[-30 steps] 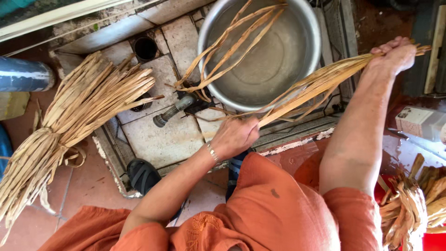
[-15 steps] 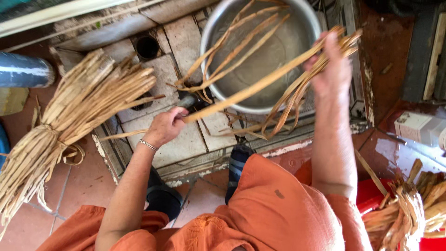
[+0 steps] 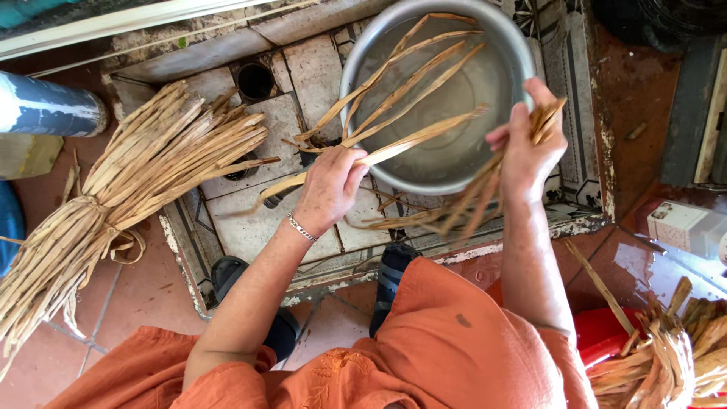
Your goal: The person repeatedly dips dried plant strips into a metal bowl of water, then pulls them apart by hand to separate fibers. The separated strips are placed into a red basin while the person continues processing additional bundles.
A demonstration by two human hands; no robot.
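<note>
My left hand point(image 3: 330, 184) grips one long dried straw strip point(image 3: 424, 136) whose far end lies over the round metal basin point(image 3: 515, 45). My right hand point(image 3: 524, 144) is closed on a small bundle of dried strips point(image 3: 462, 212) that hangs down over the basin's near rim. Several more strips point(image 3: 401, 76) lean inside the basin and stick out over its left rim. I wear an orange garment and a bracelet on the left wrist.
A big tied sheaf of dried straw point(image 3: 129, 189) lies on the left over tiled floor and a concrete drain slab point(image 3: 250, 220). A blue-grey pipe point(image 3: 45, 110) is at far left. Another straw bundle point(image 3: 666, 356) sits by a red container at bottom right.
My left hand slid leftward and forward along the strip. My right hand swung in from the far right toward the basin, and its bundle now hangs down instead of stretching across.
</note>
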